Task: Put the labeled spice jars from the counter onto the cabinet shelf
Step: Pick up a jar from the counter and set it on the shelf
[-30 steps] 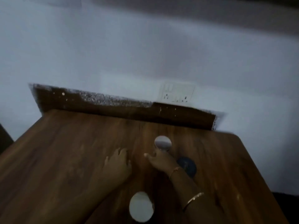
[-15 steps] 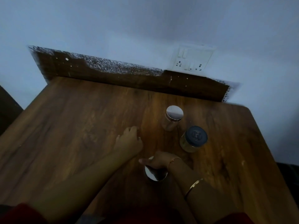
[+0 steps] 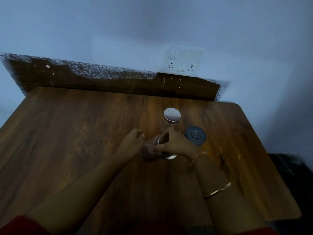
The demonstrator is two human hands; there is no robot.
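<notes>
We see a wooden counter (image 3: 84,150) that stands against a pale wall, with a dark backboard (image 3: 118,83) along its far edge and a socket plate (image 3: 182,61) on the wall above that. Three jars are on the right half of the counter, all of them nearer to the far edge than to the near one. The right hand (image 3: 176,143) holds the near jar (image 3: 160,146): thumb and fingers are closed around its metal lid, and the jar looks tilted, but its body is blurred and we cannot tell if it touches the counter. The left hand (image 3: 132,141) is just beside this jar on its left; the fingers are curled in and the fingertips come close to the glass, but we cannot tell if they grip it. Behind the right hand stands the silver-lid jar (image 3: 171,116), upright and closest to the backboard. The blue-lid jar (image 3: 195,134) stands upright just to the right of the right hand, toward the right edge. The right forearm wears two thin bangles (image 3: 218,190). Red sleeves (image 3: 20,226) show at the bottom corners.
</notes>
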